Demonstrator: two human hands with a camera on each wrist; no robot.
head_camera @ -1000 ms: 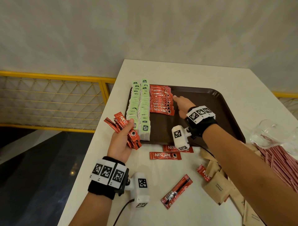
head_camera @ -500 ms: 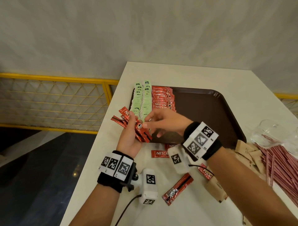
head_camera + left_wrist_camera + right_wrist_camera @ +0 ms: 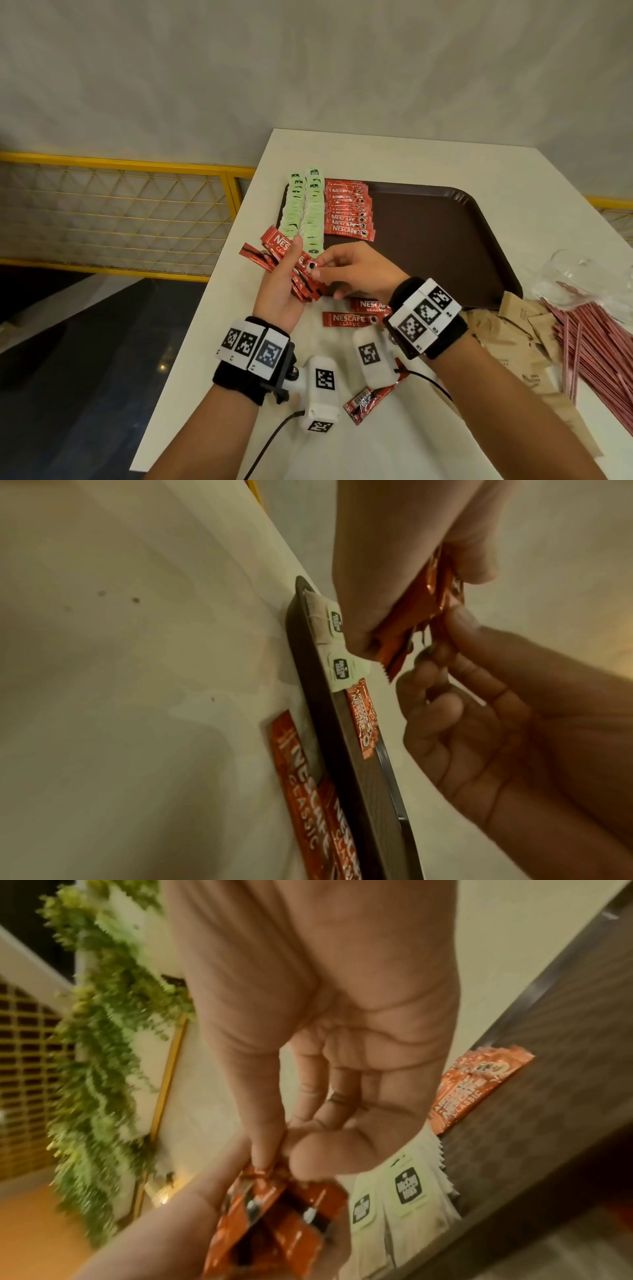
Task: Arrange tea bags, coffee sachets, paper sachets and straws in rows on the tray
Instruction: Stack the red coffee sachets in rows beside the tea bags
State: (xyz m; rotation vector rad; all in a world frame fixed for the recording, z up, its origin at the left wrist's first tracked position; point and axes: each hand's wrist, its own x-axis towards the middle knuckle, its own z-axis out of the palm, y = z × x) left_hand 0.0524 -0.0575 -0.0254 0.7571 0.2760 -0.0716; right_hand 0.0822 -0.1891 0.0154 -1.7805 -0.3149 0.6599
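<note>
Right hand (image 3: 356,270) now at sachet bundle (image 3: 274,245)

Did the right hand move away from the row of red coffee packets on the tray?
Yes. The right hand came off the dark brown plastic tray, toward its near-left corner, and now pinches a red coffee sachet in the left hand's bundle.
</note>
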